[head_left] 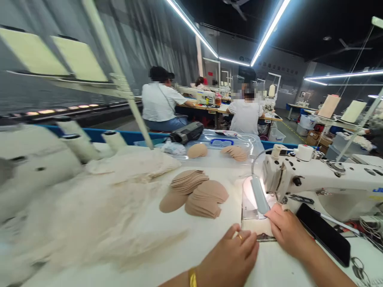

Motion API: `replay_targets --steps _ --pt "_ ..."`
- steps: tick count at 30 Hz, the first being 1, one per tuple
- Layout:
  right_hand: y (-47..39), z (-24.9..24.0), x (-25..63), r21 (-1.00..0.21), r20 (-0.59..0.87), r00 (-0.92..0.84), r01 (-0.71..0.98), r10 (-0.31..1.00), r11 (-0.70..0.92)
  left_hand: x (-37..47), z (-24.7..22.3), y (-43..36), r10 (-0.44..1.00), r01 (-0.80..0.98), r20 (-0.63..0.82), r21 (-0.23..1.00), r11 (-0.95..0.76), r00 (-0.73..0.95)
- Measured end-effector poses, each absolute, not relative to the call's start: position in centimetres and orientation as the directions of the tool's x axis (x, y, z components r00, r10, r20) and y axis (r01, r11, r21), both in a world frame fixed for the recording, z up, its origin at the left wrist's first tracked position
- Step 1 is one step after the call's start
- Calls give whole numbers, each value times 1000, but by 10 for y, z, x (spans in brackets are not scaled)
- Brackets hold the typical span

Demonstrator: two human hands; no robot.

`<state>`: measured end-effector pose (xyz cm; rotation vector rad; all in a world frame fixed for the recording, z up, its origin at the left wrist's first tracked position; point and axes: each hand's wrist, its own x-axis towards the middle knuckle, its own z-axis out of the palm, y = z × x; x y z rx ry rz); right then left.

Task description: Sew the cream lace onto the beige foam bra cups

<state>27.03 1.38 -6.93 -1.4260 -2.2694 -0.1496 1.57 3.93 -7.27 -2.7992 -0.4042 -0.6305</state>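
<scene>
My left hand [230, 255] rests at the near edge of the sewing machine's bed plate [249, 227], fingers slightly bent and nothing visible in them. A ring and a gold bracelet are on it. On the right of the plate lies my right hand [289, 231], thumb and forefinger apart, with a fingertip at the lower end of a grey gooseneck lamp [259, 195]. What lies under its palm is hidden. Beneath the lamp, a pale brightly lit piece [248, 189] is near the needle area of the white sewing machine [317, 171]. Left of the plate are stacks of beige rounded pads [206, 197].
White sheer fabric [98, 215] covers the table's left side. More beige pads [235, 152] lie on a clear plastic box lid [254, 145] behind. A black phone [324, 235] and small scissors [359, 269] are at right. Thread cones [79, 147] stand left; people sit ahead.
</scene>
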Motion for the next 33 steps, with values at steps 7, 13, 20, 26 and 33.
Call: replay_targets --steps 7,13,20,26,33 --pt "18 -106 290 -207 512 -353 834 783 511 -81 -56 -10 534 592 534 76 -802 655" --pt "20 -104 290 -197 527 -382 814 759 546 -151 -44 7 774 840 504 159 -519 383" --pt "-17 -60 240 -377 475 -411 704 778 602 -137 -21 29 833 795 411 323 -513 371" --pt "-48 -47 180 -668 302 -386 567 872 482 -120 -5 32 823 804 351 248 -541 446" --pt "-51 -51 167 -813 244 -324 445 914 375 -115 10 37 875 850 198 220 -478 441"
